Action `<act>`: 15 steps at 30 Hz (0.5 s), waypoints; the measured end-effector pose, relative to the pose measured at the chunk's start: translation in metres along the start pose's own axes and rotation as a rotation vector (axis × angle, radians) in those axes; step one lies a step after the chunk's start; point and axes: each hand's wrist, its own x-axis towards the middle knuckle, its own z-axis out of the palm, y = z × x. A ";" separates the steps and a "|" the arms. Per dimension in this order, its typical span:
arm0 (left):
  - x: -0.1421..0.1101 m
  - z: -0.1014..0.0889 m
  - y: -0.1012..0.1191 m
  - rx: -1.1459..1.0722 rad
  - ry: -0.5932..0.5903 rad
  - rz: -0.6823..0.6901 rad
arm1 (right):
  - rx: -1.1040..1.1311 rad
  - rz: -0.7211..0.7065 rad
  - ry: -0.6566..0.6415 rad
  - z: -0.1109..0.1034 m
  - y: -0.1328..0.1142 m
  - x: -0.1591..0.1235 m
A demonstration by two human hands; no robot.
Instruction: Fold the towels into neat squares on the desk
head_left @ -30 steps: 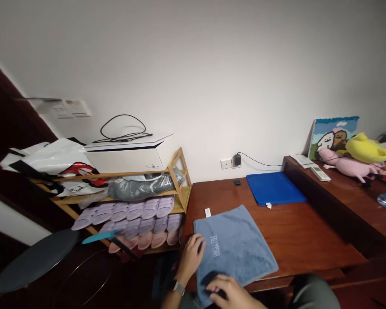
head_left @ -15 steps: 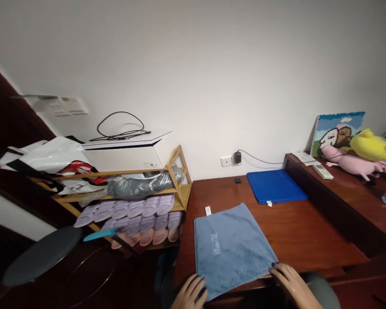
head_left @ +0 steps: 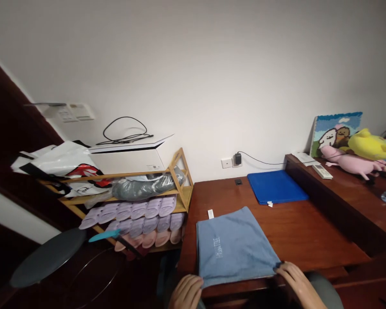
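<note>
Head view: 2 hands at the near edge of the grey-blue cloth (head_left: 236,244), well apart
Left hand (head_left: 187,292): fingers curled at the near left corner; grip cannot be told
Right hand (head_left: 294,277): fingertips pinching the near right corner
Cloth: flat on the brown desk (head_left: 321,236), near the blue folded cloth (head_left: 276,187)
Shelf (head_left: 184,193): left of the desk

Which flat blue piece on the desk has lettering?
The grey-blue cloth, with the left hand and right hand at its near corners; the bright blue piece, nearer the wall, shows none.
</note>
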 end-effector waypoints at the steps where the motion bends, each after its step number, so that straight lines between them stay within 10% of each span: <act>1: 0.011 -0.004 0.001 -0.026 0.031 -0.060 | 0.008 0.019 0.045 -0.006 -0.002 0.005; 9: 0.152 -0.070 0.015 -0.311 0.340 -0.463 | 0.066 -0.053 0.544 -0.144 -0.046 0.104; 15: 0.212 -0.087 -0.005 -0.618 0.380 -0.670 | 0.119 0.011 0.518 -0.214 -0.050 0.165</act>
